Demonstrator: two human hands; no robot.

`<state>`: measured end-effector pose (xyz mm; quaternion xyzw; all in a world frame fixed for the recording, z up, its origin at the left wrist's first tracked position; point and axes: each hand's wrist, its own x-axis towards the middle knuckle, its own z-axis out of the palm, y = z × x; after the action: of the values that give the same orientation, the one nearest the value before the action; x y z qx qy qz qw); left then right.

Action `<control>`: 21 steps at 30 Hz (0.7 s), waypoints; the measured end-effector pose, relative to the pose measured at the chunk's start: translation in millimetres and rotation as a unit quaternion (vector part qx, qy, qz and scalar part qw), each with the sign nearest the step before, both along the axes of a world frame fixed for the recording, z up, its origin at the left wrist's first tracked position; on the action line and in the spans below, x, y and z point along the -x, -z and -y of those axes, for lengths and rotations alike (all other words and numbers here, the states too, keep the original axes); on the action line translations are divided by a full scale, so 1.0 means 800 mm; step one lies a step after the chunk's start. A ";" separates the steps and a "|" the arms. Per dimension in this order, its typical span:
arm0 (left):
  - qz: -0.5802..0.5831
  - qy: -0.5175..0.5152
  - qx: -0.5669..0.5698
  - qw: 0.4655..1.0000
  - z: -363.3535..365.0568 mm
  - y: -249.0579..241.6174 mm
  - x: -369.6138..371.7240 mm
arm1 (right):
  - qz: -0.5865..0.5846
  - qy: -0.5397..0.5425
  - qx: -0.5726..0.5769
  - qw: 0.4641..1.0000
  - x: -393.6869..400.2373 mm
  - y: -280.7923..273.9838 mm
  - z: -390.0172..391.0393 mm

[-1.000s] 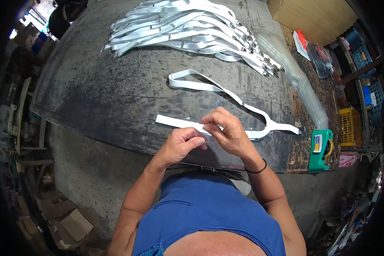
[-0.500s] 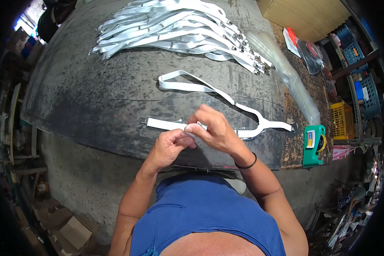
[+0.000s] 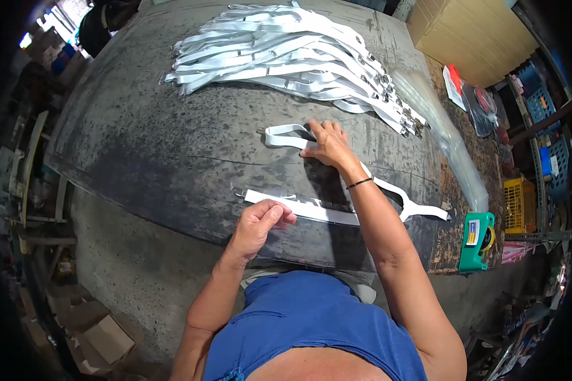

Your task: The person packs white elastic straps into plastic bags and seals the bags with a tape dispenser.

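Observation:
A pair of white Y-shaped suspenders [image 3: 330, 214] with metal clips lies across the dark table. My left hand [image 3: 259, 228] is at the lower strap near its clip end, thumb pressed against the curled fingers. Whatever is in that pinch is hidden. Over the looped upper strap [image 3: 279, 141] reaches my right hand [image 3: 329, 145], its fingers and thumb apart on either side of the strap. My right forearm covers part of the suspenders. Bits of clear film [image 3: 286, 196] show along the lower strap.
A heap of white suspenders [image 3: 273, 57] lies at the back of the table [image 3: 127, 133]. Along the right are a clear plastic sleeve [image 3: 448, 140], a green tape dispenser [image 3: 473, 244] and a cardboard box [image 3: 473, 38]. A yellow crate [image 3: 518, 206] stands beyond the edge.
My right hand has left my left hand and moved up to the looped strap. The left hand stays pinched at the lower strap. The view has shifted slightly.

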<state>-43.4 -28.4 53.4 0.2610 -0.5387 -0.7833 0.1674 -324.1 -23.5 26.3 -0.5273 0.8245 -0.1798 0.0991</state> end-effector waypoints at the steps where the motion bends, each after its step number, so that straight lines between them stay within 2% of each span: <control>1: 0.002 -0.019 -0.017 1.000 0.004 0.000 -0.001 | -0.017 -0.030 0.012 0.999 0.003 0.011 0.013; 2: 0.003 -0.009 -0.040 0.999 0.003 0.003 0.012 | -0.038 -0.031 0.017 0.999 0.016 0.026 0.006; 3: 0.009 -0.020 -0.078 0.997 0.006 0.000 0.016 | -0.064 -0.018 0.094 0.993 0.010 0.034 0.002; 5: -0.012 -0.030 -0.094 0.995 0.013 0.008 0.023 | -0.142 -0.004 0.168 0.976 0.001 0.051 -0.001; 8: -0.037 -0.043 -0.132 0.990 0.022 0.016 0.040 | -0.123 0.001 0.239 0.963 -0.024 0.039 -0.014; 14: -0.049 -0.075 -0.217 0.972 0.063 0.046 0.079 | -0.098 -0.001 0.276 0.956 -0.060 0.025 -0.035; 16: -0.110 -0.079 -0.255 0.957 0.070 0.043 0.093 | -0.097 0.009 0.313 0.945 -0.066 0.023 -0.039; 21: -0.190 -0.164 -0.214 0.944 0.084 0.026 0.105 | -0.085 0.003 0.334 0.939 -0.068 0.018 -0.052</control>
<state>-127.8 -95.2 32.7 0.2221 -0.2668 -0.8768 0.3328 -269.7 17.8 11.7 -0.5408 0.7240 -0.3998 -0.1536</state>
